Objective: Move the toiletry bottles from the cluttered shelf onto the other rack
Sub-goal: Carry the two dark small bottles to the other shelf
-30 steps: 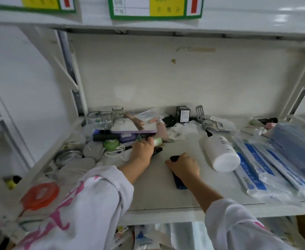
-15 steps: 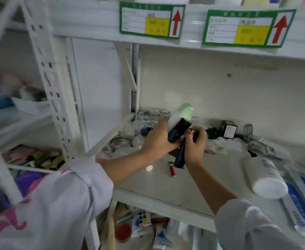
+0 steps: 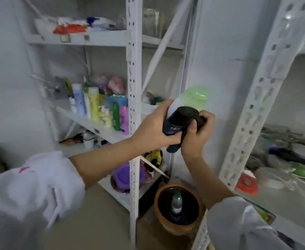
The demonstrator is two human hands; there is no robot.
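My left hand is closed around a white bottle with a pale green cap and a dark navy bottle marked MEN. My right hand presses against them from the right and grips a dark tube, whose lower end sticks out below the fingers. All three are held in the air between two white racks. The left rack's middle shelf carries a row of upright toiletry bottles. The cluttered shelf lies at the right, blurred.
A perforated white post of the left rack stands just left of my hands, and the right rack's slanted post is to their right. Below are a terracotta pot with a small bottle inside and a purple bowl.
My view has swung left from the cluttered shelf toward the other rack. Both hands lifted the bottles and the tube off the shelf and carried them leftward together.
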